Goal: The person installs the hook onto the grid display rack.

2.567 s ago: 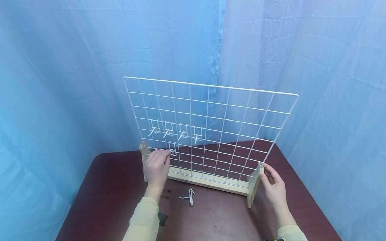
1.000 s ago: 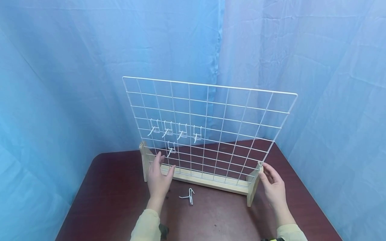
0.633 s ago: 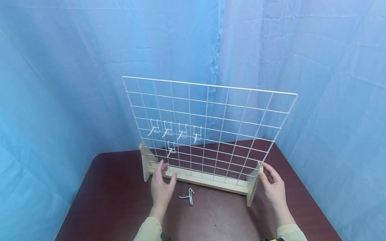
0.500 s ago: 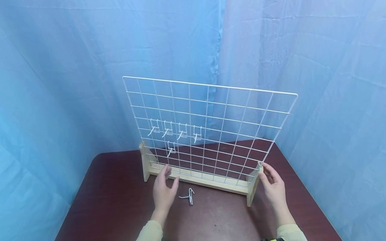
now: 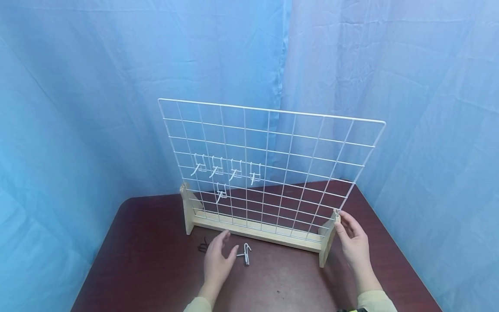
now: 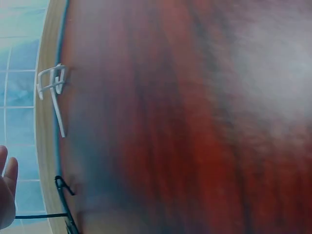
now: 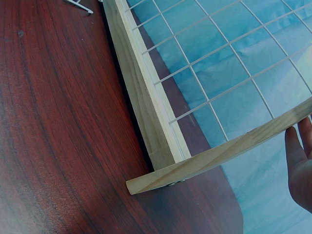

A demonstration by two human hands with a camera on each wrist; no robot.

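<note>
A white wire grid panel (image 5: 280, 171) stands upright in a wooden stand (image 5: 257, 232). Several white hooks hang in a row (image 5: 235, 173) on its left half, and one white hook (image 5: 221, 193) hangs below them. My left hand (image 5: 219, 262) hovers low over the table, fingers apart and holding nothing. Just right of its thumb lies a loose white hook (image 5: 246, 255); a black hook (image 5: 202, 245) lies left of the hand, partly hidden by it. My right hand (image 5: 355, 249) pinches the top of the stand's right side piece (image 7: 219, 155), near the panel's edge.
The dark red-brown table (image 5: 288, 281) carries the stand across its middle. Blue curtains (image 5: 234, 52) enclose the back and both sides. In the right wrist view, the loose white hook (image 7: 80, 6) shows at the top edge.
My left hand has let go of the lower hook, which now hangs on the grid, and has come down and right to the loose white hook. My right hand has stayed put.
</note>
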